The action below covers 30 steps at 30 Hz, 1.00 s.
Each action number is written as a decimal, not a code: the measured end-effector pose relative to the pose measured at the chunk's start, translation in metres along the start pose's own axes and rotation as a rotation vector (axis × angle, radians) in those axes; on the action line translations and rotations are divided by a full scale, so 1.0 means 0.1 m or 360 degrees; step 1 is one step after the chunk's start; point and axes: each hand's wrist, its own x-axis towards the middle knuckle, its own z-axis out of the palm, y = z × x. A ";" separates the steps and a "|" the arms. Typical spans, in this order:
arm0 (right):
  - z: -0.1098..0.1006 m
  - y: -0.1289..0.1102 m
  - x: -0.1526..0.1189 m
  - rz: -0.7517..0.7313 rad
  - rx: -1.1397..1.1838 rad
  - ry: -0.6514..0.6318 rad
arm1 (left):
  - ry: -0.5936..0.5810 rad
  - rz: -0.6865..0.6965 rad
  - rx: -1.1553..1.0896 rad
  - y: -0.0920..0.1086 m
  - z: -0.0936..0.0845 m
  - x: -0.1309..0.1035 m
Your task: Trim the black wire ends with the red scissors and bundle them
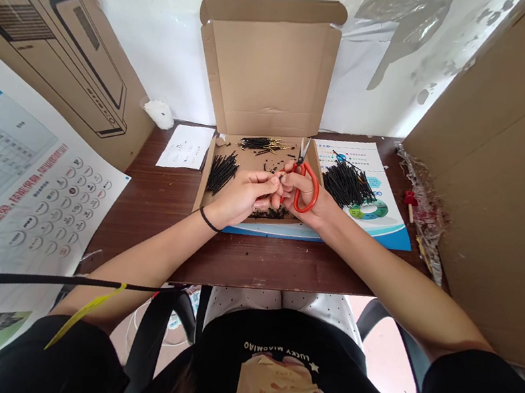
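Note:
My left hand (245, 195) and my right hand (292, 183) meet fingertip to fingertip over a shallow cardboard box (201, 186). Red-handled scissors (315, 195) rest in my right hand, blades pointing away from me. My left fingers are pinched together; what they hold is too small and hidden to name. Inside the box, a bundle of thin black sticks (222, 172) lies at the left. Black pieces with gold-coloured ends (266, 146) lie at the back. Small black scraps (274, 213) are scattered near the front, partly under my hands.
A pile of black sticks (349, 183) lies on a printed sheet (389, 226) right of the box. The raised lid (268, 75) stands behind. White paper (186, 146) is at left on the brown table (251, 262). Large cardboard panels (516, 167) flank both sides.

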 end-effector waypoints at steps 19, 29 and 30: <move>-0.15 -0.14 -0.15 -0.0652 -0.2071 0.0342 | 0.0431 0.0283 0.0328 0.06 -0.09 0.06; -0.15 -0.14 -0.14 -0.0661 -0.2062 0.0320 | 0.0407 0.0326 0.0509 0.01 -0.11 0.08; -0.15 -0.14 -0.14 -0.0663 -0.2054 0.0318 | 0.0405 0.0328 0.0507 0.01 -0.11 0.08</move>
